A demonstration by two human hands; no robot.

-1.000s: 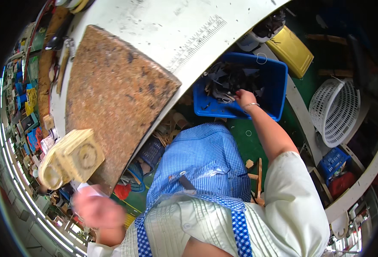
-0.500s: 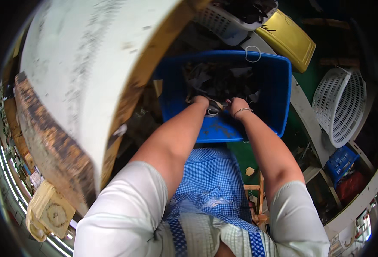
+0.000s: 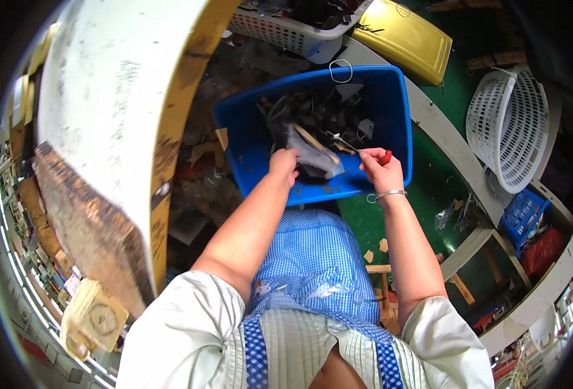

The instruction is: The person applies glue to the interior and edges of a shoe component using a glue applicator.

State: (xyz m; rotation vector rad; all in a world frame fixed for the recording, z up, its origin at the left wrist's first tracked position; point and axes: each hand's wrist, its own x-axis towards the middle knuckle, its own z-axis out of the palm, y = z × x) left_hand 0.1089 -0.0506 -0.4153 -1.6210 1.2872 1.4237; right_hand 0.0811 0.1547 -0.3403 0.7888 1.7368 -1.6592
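The left hand (image 3: pixel 284 166) now clamps 1 grey, fabric-like piece (image 3: pixel 309 154) within the blue bin's (image 3: pixel 389 107) opening; the right hand (image 3: pixel 383 170), drawn farther away, grips a thin red-handled tool (image 3: pixel 385 157), leaving neither free.

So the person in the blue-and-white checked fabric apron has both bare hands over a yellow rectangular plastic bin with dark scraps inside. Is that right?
Not quite: the bin isn't yellow. In the head view, the person in the blue-and-white checked fabric apron has the bare left hand and bare right hand over a blue rectangular plastic bin with dark scraps inside.
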